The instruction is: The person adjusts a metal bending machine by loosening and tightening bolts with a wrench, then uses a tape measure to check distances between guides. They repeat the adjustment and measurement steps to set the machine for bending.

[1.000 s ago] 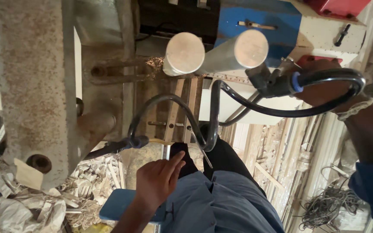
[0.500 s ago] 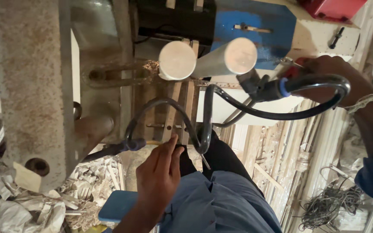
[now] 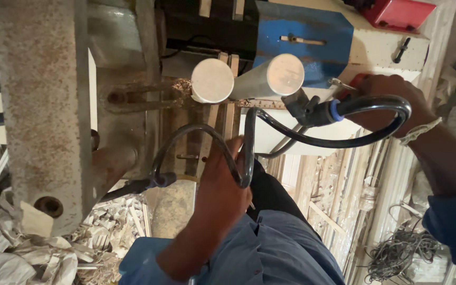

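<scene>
1. Black rubber hose point(image 3: 312, 141) curls across the middle of the frame, and we see it run from a dark fitting with a blue collar point(image 3: 317, 112) at centre right, down in a loop, and on to the lower left.
2. We see the right hand point(image 3: 391, 103) at the upper right, fingers wrapped around the hose just behind the blue collar, with a pale band on the wrist.
3. We see the left hand point(image 3: 222, 190) at lower centre, reaching up so its fingers touch the loop of the hose; how tightly they curl we cannot tell.
4. Two pale round metal bars point(image 3: 249, 80) point towards us at upper centre, side by side, just above the hose.
5. A rusty grey metal machine frame point(image 3: 43, 105) fills the left of the frame, and a blue metal housing point(image 3: 302, 37) sits at the top behind the bars.
</scene>
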Demonstrator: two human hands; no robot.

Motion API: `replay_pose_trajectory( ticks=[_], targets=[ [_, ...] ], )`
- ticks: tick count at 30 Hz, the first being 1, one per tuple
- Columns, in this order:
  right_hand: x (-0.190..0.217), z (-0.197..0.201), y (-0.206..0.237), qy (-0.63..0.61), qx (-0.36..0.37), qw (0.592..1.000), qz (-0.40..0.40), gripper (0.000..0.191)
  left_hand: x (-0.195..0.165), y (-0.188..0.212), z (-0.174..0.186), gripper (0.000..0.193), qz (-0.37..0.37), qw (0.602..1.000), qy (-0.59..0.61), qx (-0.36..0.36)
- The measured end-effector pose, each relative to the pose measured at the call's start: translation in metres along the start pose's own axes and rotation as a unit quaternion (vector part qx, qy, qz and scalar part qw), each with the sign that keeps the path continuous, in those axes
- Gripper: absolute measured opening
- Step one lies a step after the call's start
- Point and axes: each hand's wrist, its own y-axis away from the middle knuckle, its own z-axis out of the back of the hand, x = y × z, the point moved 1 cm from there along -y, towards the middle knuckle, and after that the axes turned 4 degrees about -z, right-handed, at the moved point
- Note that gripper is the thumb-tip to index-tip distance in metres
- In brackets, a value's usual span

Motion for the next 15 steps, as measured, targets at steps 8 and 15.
replay_pose_trajectory(
  ticks=[8,15],
  targets=[
    [0.017,0.009,0.004,0.040,0.016,0.998,-0.037,0.050,0.017,-0.043,-0.012,0.053,-0.053,0.969,-0.241,-0.017],
    [0.007,-0.006,-0.003,0.087,0.057,0.993,-0.060,0.059,0.018,-0.048,-0.014,0.042,-0.025,0.970,-0.243,0.007]
  ],
)
